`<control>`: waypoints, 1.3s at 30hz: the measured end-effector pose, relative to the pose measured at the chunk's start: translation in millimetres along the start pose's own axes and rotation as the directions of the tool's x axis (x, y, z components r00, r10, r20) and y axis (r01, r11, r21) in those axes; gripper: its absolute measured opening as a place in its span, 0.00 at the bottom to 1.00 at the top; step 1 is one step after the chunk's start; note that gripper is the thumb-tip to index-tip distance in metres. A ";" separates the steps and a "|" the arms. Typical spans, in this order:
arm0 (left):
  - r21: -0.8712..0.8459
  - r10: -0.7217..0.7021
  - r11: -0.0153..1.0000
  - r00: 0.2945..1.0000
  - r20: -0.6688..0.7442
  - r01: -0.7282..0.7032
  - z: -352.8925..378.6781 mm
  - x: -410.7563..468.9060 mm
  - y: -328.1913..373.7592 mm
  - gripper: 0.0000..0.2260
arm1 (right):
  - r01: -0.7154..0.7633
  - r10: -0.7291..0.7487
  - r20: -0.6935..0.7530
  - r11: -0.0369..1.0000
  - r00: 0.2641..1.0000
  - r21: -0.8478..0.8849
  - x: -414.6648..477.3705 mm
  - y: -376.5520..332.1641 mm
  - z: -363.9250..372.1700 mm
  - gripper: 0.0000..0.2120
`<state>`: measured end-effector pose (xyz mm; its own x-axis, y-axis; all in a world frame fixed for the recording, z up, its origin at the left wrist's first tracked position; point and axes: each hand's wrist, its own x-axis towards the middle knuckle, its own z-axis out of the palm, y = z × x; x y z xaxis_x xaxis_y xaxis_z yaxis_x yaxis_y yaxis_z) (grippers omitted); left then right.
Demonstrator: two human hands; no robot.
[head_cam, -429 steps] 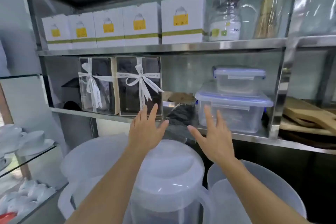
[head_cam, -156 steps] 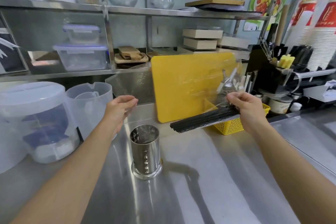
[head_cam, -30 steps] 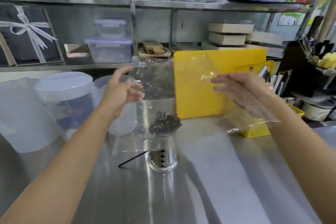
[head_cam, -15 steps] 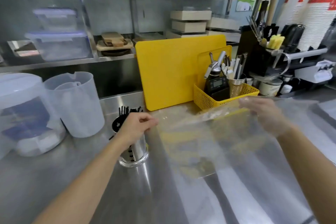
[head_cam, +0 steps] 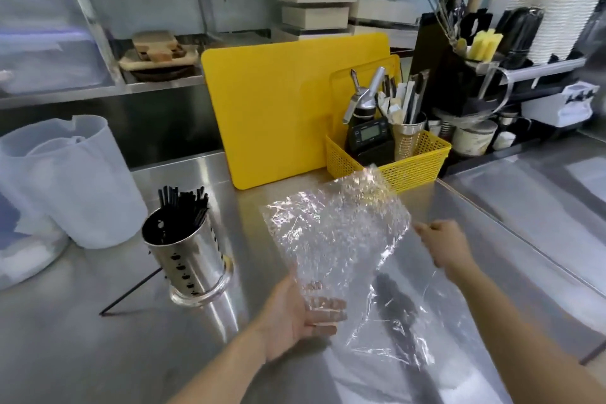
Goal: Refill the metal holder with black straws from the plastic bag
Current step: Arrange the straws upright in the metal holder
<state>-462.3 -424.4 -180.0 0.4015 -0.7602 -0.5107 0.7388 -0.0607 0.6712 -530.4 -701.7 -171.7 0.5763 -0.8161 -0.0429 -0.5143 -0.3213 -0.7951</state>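
- Left hand [head_cam: 300, 315], nearest, 6 o'clock: palm up, fingers nearly straight and flat beneath the plastic bag [head_cam: 334, 239]. They show through the film. This is support, not a clench.
- Stray straw [head_cam: 131, 292], 9 o'clock of that hand, lies on the steel counter [head_cam: 82, 354] with its far end at the holder's base. Judged light, thin and fairly stiff, and likely to roll on slick steel. Pinch it mid-length or slide it to an edge.
- Plastic bag, 12 o'clock of the left hand: clear, crinkled, raised off the counter. No straws visible inside. Judged near weightless, limp and slippery, with no shape of its own. Take it by an edge or corner, or crumple it.
- Right hand [head_cam: 442, 248], 2 o'clock: fingers curled, pinching the bag's right edge.
- Metal holder [head_cam: 185, 259], 10 o'clock, upright, perforated wall. Black straws [head_cam: 180, 210] stand in it, tips above the rim. Judged tippy if knocked, so steady the wall when adding.
- Far, 9 o'clock: translucent pitcher [head_cam: 65, 180]. 12 o'clock: yellow cutting board [head_cam: 278, 115]. 1 o'clock: yellow basket [head_cam: 413, 167].
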 end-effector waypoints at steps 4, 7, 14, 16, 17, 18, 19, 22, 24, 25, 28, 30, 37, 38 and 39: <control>-0.167 -0.032 0.986 0.989 -0.144 0.008 0.2 15.4 -11.7 0.31 | -0.080 0.091 0.071 0.987 0.993 -0.139 3.3 28.2 27.2 0.20; 0.124 -0.005 0.990 0.913 -0.407 0.061 -2.7 24.4 -26.0 0.17 | -0.116 0.151 0.105 0.953 0.983 -0.281 4.4 46.6 39.6 0.16; 0.714 0.305 0.643 0.762 -0.571 0.277 -21.0 35.0 -40.9 0.11 | -0.044 0.107 0.073 0.810 0.992 -0.585 -2.6 46.5 47.1 0.14; 0.800 0.356 0.482 0.755 -0.551 0.357 -25.0 32.8 -34.8 0.16 | 0.001 0.070 0.080 0.747 0.994 -0.664 -2.8 43.3 46.2 0.15; 0.813 0.358 0.443 0.757 -0.547 0.378 -27.6 30.6 -31.5 0.18 | 0.023 0.054 0.090 0.724 0.995 -0.689 -2.8 41.0 45.5 0.15; 0.820 0.354 0.413 0.760 -0.545 0.396 -30.0 27.3 -27.5 0.19 | 0.048 0.036 0.103 0.704 0.994 -0.708 -2.3 37.5 45.1 0.14; 0.826 0.345 0.378 0.764 -0.545 0.419 -34.5 23.2 -23.2 0.18 | 0.071 0.023 0.119 0.687 0.993 -0.723 -1.7 32.7 45.0 0.14; 0.852 0.330 0.322 0.794 -0.510 0.413 -51.2 1.9 -7.4 0.12 | 0.131 -0.006 0.179 0.706 0.984 -0.696 -2.6 8.6 48.4 0.12; 0.857 0.319 0.360 0.815 -0.484 0.369 -63.8 -14.8 4.9 0.09 | 0.215 -0.078 0.242 0.759 0.967 -0.614 -6.9 -11.9 55.6 0.07; 0.860 0.317 0.371 0.823 -0.471 0.350 -70.7 -23.6 11.6 0.11 | 0.273 -0.129 0.282 0.779 0.951 -0.565 -11.1 -23.3 60.8 0.06; 0.842 0.315 0.458 0.834 -0.453 0.284 -90.0 -56.4 32.0 0.12 | 0.451 -0.278 0.402 0.775 0.873 -0.443 -32.5 -61.1 81.7 0.06; 0.851 0.373 0.444 0.806 -0.461 0.281 -107.8 -75.6 41.3 0.11 | 0.530 -0.366 0.434 0.770 0.823 -0.354 -50.5 -86.4 100.1 0.05; 0.863 0.700 0.318 0.517 -0.493 0.393 -157.7 -111.8 58.6 0.07 | 0.592 -0.492 0.469 0.802 0.733 -0.084 -111.5 -144.8 161.5 0.04; 0.867 0.736 0.299 0.482 -0.475 0.398 -160.5 -114.0 60.9 0.07 | 0.593 -0.501 0.476 0.803 0.723 -0.056 -118.3 -148.3 169.3 0.06; 0.870 0.764 0.282 0.454 -0.459 0.404 -164.4 -114.6 62.6 0.06 | 0.589 -0.504 0.486 0.808 0.714 -0.027 -124.3 -151.2 177.6 0.08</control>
<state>-373.2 -234.7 -167.7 0.9949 -0.0950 0.0339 -0.1001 -0.8871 0.4505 -411.4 -466.4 -153.6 0.9794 -0.1872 0.0762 -0.0934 -0.7533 -0.6510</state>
